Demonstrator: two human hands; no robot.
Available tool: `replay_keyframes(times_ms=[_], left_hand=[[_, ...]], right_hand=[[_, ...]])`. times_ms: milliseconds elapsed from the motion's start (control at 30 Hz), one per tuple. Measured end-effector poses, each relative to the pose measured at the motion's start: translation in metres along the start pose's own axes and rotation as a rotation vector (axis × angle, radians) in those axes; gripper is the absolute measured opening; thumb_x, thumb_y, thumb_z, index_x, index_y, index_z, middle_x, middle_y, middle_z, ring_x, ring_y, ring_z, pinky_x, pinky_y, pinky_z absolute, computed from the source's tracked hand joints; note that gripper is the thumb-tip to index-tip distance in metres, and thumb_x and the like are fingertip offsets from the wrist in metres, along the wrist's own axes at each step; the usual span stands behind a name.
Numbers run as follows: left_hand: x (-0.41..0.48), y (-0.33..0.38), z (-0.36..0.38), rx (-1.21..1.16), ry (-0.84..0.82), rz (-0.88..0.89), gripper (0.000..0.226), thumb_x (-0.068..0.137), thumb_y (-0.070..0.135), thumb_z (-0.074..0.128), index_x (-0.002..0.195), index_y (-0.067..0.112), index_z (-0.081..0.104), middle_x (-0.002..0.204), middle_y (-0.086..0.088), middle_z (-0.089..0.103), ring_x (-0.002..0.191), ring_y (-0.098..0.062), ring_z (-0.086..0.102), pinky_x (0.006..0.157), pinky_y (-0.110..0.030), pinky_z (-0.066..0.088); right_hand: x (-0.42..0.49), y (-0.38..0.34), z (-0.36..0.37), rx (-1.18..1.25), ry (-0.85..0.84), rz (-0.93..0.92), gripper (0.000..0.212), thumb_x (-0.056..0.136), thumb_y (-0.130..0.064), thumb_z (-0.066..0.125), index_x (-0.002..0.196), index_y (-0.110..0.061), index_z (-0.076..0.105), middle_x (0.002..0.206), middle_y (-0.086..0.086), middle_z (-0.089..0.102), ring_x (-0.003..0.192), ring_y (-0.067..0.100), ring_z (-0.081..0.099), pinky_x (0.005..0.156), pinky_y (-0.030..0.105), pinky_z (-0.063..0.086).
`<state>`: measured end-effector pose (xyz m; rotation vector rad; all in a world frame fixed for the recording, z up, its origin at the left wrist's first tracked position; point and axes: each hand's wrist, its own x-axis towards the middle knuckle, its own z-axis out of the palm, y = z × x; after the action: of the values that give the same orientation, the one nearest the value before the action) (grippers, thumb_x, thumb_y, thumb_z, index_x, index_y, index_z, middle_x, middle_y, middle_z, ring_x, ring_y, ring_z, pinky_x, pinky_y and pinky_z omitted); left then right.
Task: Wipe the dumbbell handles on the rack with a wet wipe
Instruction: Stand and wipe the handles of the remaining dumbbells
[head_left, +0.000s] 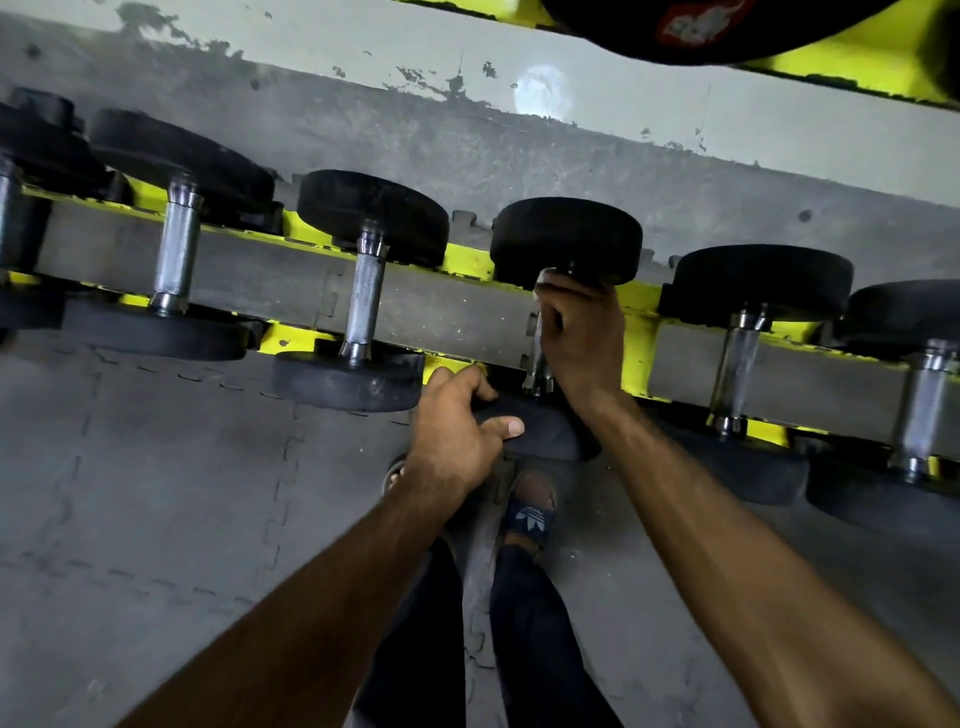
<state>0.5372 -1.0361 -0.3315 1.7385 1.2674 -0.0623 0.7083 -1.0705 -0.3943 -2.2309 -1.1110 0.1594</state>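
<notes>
A row of black dumbbells with steel handles lies across a yellow rack (467, 262). My right hand (579, 338) is curled round the handle (537, 371) of the middle dumbbell (566, 239), covering most of the bar; no wet wipe shows in its fingers. My left hand (457, 431) grips the rim of that dumbbell's near black head (540, 434), thumb on top. Bare handles stand to the left (366, 299) and right (737, 364).
Grey interlocking floor mats (171, 493) lie under the rack. My legs and a sandalled foot (530, 512) stand just below the gripped dumbbell. A second yellow rack tier with a black weight (727, 26) hangs at the top right.
</notes>
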Motion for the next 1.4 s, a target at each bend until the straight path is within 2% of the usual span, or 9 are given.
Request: replay_keyframes(times_ms=[133,233,333,467,633,833,1000,1167,1400], left_hand=[[0.001,0.000,0.000,-0.009,-0.002,-0.001,0.033,0.073,0.022,0.088,0.083,0.021,0.057,0.094,0.008,0.045,0.086,-0.013,0.050,0.081,-0.030,0.049],[0.000,0.000,0.000,-0.012,-0.003,0.002,0.034,0.072,0.022,0.088,0.081,0.024,0.056,0.094,0.008,0.046,0.086,-0.013,0.050,0.081,-0.030,0.049],[0.000,-0.002,0.001,-0.009,0.012,0.006,0.034,0.072,0.022,0.089,0.082,0.023,0.057,0.095,0.006,0.047,0.087,-0.015,0.051,0.082,-0.032,0.051],[-0.001,-0.002,0.002,-0.016,0.020,0.012,0.032,0.072,0.021,0.089,0.084,0.019,0.059,0.096,0.004,0.049,0.088,-0.016,0.052,0.082,-0.034,0.052],[-0.002,-0.003,0.003,-0.026,0.027,0.007,0.031,0.073,0.020,0.088,0.086,0.018,0.060,0.096,0.003,0.049,0.090,-0.018,0.054,0.085,-0.037,0.053],[-0.003,-0.001,0.003,-0.023,0.027,-0.017,0.031,0.073,0.020,0.088,0.086,0.019,0.060,0.099,0.004,0.051,0.089,-0.013,0.053,0.087,-0.034,0.052],[-0.002,0.000,0.002,-0.010,0.018,-0.013,0.031,0.073,0.020,0.088,0.087,0.018,0.060,0.099,0.003,0.051,0.087,-0.012,0.052,0.082,-0.030,0.050],[-0.003,0.000,0.003,-0.006,0.040,-0.017,0.032,0.073,0.019,0.088,0.085,0.019,0.059,0.097,0.003,0.052,0.084,-0.012,0.052,0.079,-0.026,0.048],[-0.003,0.001,0.002,0.008,0.040,-0.016,0.031,0.072,0.019,0.089,0.084,0.019,0.060,0.098,0.003,0.053,0.081,-0.009,0.050,0.076,-0.023,0.044]], right_hand=[[0.011,-0.010,-0.004,-0.426,-0.423,-0.155,0.021,0.069,-0.003,0.060,0.087,-0.011,0.069,0.103,0.002,0.068,0.108,0.036,0.053,0.076,0.036,0.048],[0.007,-0.016,-0.023,-0.374,-0.790,-0.344,0.012,0.079,-0.006,0.058,0.083,-0.013,0.067,0.082,0.009,0.057,0.098,0.036,0.054,0.062,0.033,0.036],[0.021,-0.035,-0.037,-0.417,-1.052,-0.386,0.016,0.086,-0.017,0.059,0.099,-0.020,0.070,0.095,0.008,0.058,0.096,0.032,0.061,0.064,0.030,0.036],[0.039,-0.059,-0.022,-0.680,-0.990,-0.508,0.020,0.091,-0.014,0.058,0.107,-0.017,0.068,0.113,0.010,0.065,0.106,0.031,0.063,0.077,0.035,0.045],[0.023,-0.032,-0.042,-0.272,-1.088,-0.351,0.013,0.079,-0.009,0.064,0.089,-0.016,0.069,0.090,0.009,0.065,0.092,0.030,0.062,0.065,0.026,0.033],[-0.023,0.008,-0.045,-0.022,-0.675,0.362,0.013,0.070,-0.010,0.067,0.081,-0.014,0.074,0.087,0.006,0.073,0.084,0.026,0.066,0.071,0.033,0.054],[-0.020,0.025,-0.014,0.380,-0.638,0.889,0.019,0.083,0.001,0.060,0.093,-0.010,0.070,0.089,0.015,0.072,0.075,0.029,0.067,0.068,0.038,0.056],[-0.012,0.024,-0.008,0.703,-0.783,0.966,0.023,0.093,0.006,0.053,0.111,0.002,0.066,0.096,0.021,0.073,0.087,0.034,0.072,0.082,0.044,0.059],[-0.019,0.026,-0.043,0.824,-0.632,1.072,0.032,0.092,0.018,0.047,0.120,0.007,0.056,0.082,0.017,0.063,0.056,0.016,0.061,0.049,0.021,0.053]])
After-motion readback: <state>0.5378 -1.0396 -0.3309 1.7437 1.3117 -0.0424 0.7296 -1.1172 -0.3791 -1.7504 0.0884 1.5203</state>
